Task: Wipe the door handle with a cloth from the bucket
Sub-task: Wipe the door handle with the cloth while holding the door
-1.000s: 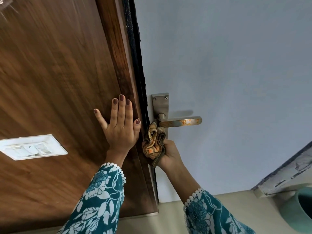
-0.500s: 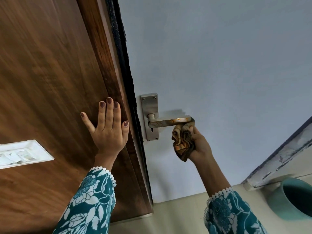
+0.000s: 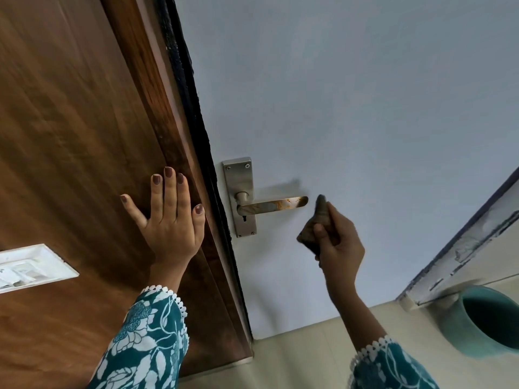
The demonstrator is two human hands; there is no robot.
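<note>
Holding a bunched cloth [image 3: 316, 224], the right hand [image 3: 338, 242] sits just beyond the free end of the handle [image 3: 273, 204], near it but apart from it. Its grip is closed around the cloth, with thumb and fingers pinching the wad so that a dark peak sticks up above the knuckles. The left hand [image 3: 168, 217] lies flat on the wooden panel [image 3: 70, 136], fingers spread and holding nothing; it looks to be bracing there.

Judged from this, the wiping step is in hand, between strokes. The lever still carries rusty orange blotches along its outer half, so the job seems unfinished. The next move calls for bringing the cloth back onto the lever and rubbing over those marks, probably with firmer pressure, then over the backplate [image 3: 240, 196] around the keyhole.

The teal bucket [image 3: 483, 321] stands on the floor at the lower right, cut off by the frame edge; whether it holds water or more cloths cannot be seen. Most of the cloth is hidden inside the fist and blurred, so its pattern and dampness are unclear. A white switch plate [image 3: 33, 266] on the panel is cut off at the left edge.
</note>
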